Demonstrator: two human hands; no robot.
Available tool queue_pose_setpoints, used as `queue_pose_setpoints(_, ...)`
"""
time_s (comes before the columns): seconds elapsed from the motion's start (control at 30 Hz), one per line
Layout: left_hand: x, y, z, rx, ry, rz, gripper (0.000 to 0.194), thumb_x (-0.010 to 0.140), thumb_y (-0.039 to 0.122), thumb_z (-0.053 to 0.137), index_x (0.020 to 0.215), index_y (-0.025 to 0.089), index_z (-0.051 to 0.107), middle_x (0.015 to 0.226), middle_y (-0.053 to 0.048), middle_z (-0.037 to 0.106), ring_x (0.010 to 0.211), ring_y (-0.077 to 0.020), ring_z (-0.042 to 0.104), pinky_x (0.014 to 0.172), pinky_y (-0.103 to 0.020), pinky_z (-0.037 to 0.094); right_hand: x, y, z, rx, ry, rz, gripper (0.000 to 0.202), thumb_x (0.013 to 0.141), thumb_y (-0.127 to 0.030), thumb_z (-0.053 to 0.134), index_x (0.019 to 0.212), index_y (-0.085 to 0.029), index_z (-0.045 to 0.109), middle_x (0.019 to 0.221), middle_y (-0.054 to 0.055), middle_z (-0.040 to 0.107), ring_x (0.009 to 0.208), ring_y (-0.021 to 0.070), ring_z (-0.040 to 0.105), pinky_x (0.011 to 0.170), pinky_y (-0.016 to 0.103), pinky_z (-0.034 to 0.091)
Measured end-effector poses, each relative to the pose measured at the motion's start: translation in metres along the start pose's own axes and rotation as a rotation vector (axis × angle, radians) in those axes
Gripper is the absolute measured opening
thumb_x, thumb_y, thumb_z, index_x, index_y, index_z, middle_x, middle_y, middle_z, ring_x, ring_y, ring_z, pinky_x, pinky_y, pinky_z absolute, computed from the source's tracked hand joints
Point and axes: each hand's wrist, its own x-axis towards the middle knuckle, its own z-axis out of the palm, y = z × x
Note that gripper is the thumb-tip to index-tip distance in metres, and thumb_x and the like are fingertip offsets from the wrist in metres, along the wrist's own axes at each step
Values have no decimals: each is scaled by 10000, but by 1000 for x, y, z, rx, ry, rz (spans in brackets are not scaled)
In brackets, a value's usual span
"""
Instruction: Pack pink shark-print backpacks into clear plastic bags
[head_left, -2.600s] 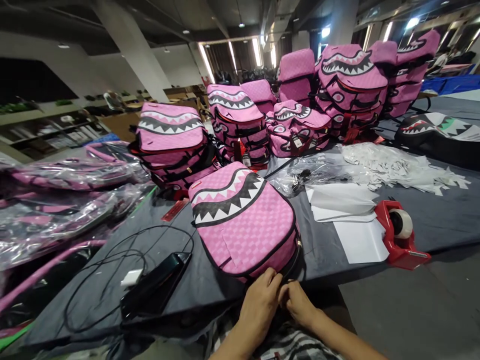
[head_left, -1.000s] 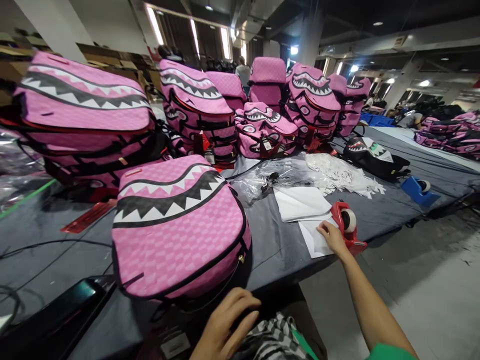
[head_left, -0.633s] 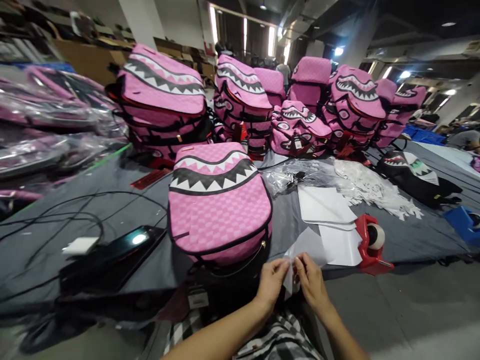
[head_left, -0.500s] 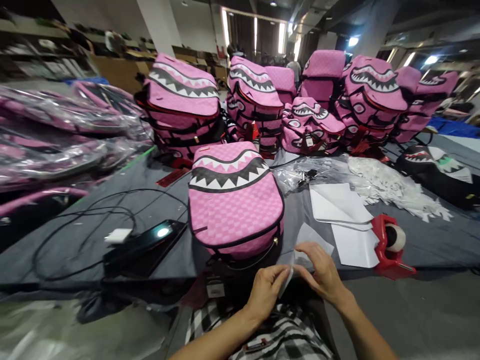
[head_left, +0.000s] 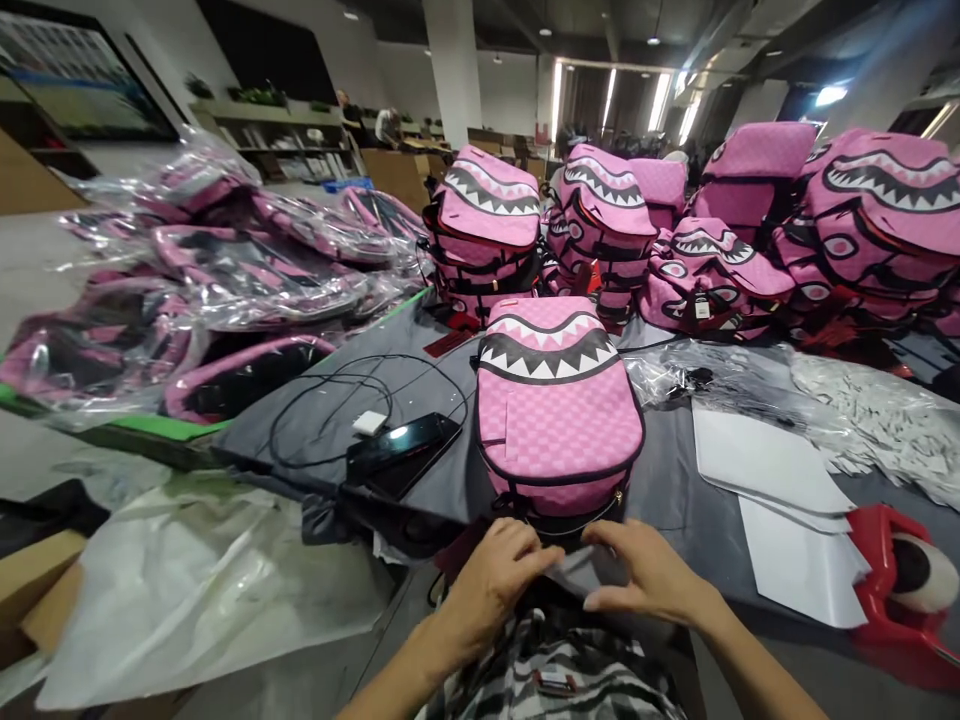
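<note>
Head view looks down over a grey table (head_left: 675, 490), and every place below is given from the pink backpack (head_left: 559, 410) with the shark-tooth mouth that lies flat in the middle of it. Far left of the backpack sit heaps of bagged backpacks (head_left: 225, 270) in clear plastic; just left of it a dark phone (head_left: 405, 450) lies among black cables (head_left: 337, 400) with a small white charger (head_left: 370, 423). The backpack's long axis runs away from the person, teeth at the far end, its zipped near end at the table's edge. Directly below that near end the left hand (head_left: 495, 580) rests with fingers curled and partly closed, their tips on a thin translucent sheet (head_left: 592, 570); the sheet lies between the two hands, just short of the backpack's near end. The right hand (head_left: 649, 580) lies flatter, palm down, fingers stretched leftward over the same sheet, pressing it rather than gripping; whether either hand truly pinches it I cannot tell. Both hands are about equally near the backpack, forearms coming in from below. Right of the backpack lie white sheets (head_left: 772, 470), and beyond them a red tape dispenser (head_left: 907, 580)
</note>
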Motion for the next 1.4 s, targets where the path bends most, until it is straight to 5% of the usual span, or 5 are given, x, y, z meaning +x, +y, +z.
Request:
queue_pose_setpoints(0.2,10,13,-17,-178,-162,133,267,1025,234,460,1198,292,655,829,-4,624,807,-138,555,709,-257,421,-1,-14,7,62,-57,-163,218,952,-415,590,870,-224,653,788,7,694,744,156,617,763,275,436)
queue_pose_setpoints(0.63,5,-54,16,-205,337,-643,284,901,425,620,721,206,612,705,9,649,694,-176,577,682,-297,441,3,17,34,-187,248,-52,447,1009,-197,368,1423,-250,526,744,-3,652,561,98,600,581,154,480)
queue_pose_setpoints(0.87,0,-24,23,-6,767,-464,167,933,305,638,1068,210,611,968,-40,647,922,-181,622,836,-313,514,7,30,46,-462,347,-233,530,936,-44,341,1361,-224,602,677,1,584,529,108,560,509,170,436)
queue_pose_setpoints(1.07,19,-3,32,22,438,29,101,976,161,523,977,182,622,816,-32,657,771,-149,604,719,-276,496,7,32,55,-447,387,-245,495,956,-57,353,1382,-186,570,695,10,609,521,111,581,493,188,427)
queue_pose_setpoints(1.4,16,-34,52,-42,362,126,95,972,175,557,1041,182,621,861,-35,650,793,-136,583,715,-252,487,-29,46,27,201,365,292,301,904,-507,608,919,-207,625,595,-51,521,530,125,506,522,218,410)
